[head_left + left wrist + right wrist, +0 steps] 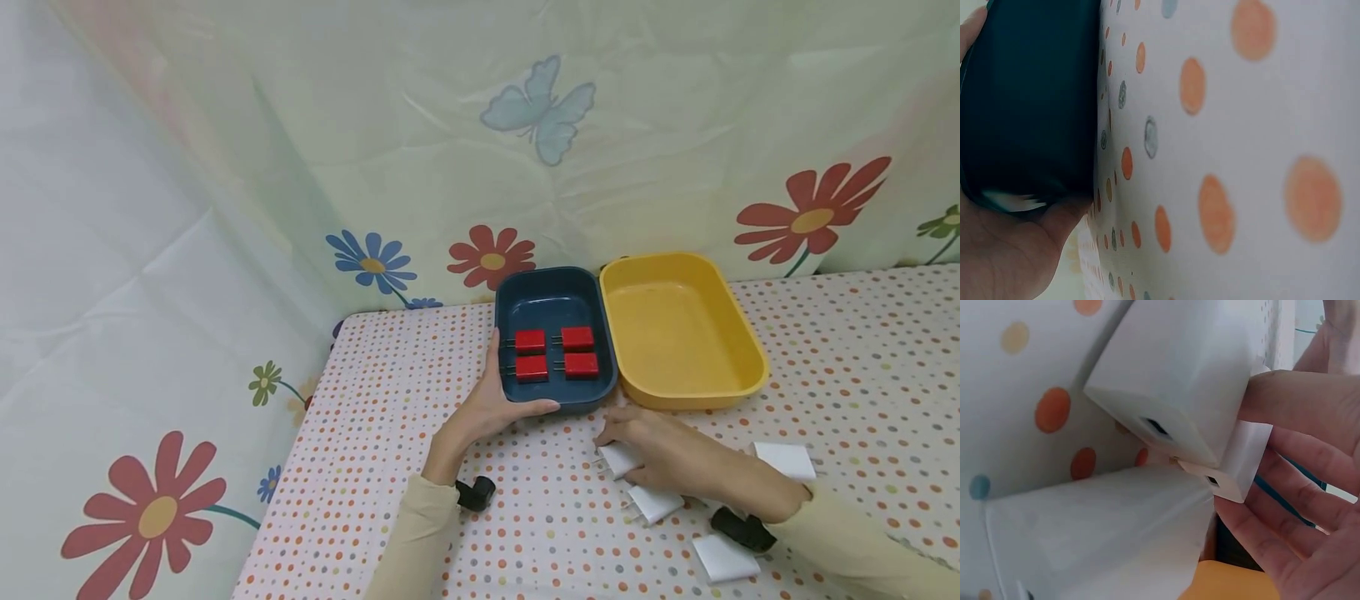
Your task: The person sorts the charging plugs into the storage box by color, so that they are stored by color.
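My left hand holds the near left corner of a dark blue tray, fingers along its left side and thumb along its front. In the left wrist view the tray's wall fills the palm side of that hand. Inside the tray lie several red plug chargers in two rows, prongs to the left. In front of the trays my right hand pinches a white plug charger between thumb and fingers, close over the cloth. A second white charger lies just below that hand.
A yellow tray stands right beside the blue one. Two more white chargers lie near the right forearm, one on each side of it. Polka-dot cloth covers the table, and a flowered curtain hangs behind.
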The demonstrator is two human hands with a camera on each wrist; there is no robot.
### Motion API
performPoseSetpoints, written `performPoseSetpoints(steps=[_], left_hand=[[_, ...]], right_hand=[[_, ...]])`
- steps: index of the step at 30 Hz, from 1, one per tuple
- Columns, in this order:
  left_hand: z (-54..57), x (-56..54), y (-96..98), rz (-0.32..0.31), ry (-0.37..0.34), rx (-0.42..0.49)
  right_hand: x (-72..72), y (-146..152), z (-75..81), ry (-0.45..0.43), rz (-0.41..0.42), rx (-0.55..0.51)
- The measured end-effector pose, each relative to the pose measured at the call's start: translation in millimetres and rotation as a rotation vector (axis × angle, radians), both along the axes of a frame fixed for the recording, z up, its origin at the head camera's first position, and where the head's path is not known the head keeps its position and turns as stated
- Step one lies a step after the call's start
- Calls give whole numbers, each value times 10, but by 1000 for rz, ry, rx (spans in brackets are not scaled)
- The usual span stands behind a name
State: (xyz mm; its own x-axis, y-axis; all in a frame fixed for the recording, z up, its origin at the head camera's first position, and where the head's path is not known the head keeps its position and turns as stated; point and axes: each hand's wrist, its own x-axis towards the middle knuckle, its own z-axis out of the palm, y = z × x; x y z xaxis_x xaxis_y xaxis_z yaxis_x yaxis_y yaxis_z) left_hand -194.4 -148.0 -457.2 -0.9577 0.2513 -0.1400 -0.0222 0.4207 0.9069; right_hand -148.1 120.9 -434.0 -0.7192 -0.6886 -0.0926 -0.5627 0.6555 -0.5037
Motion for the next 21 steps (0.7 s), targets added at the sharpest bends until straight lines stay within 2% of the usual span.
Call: performPoseSetpoints(steps=[5,11,16,21], left_hand=[[2,6,1,0,-2,-1],[-6,3,3,2,-3,13],[-4,1,4,1,-2,19],[-2,-1,11,-2,-6,25]], right_hand=[[36,30,72,22,12,-1],[124,125,274,107,27,-30],[132,244,463,158,-22,-49],[71,385,630,233,-86,-82]])
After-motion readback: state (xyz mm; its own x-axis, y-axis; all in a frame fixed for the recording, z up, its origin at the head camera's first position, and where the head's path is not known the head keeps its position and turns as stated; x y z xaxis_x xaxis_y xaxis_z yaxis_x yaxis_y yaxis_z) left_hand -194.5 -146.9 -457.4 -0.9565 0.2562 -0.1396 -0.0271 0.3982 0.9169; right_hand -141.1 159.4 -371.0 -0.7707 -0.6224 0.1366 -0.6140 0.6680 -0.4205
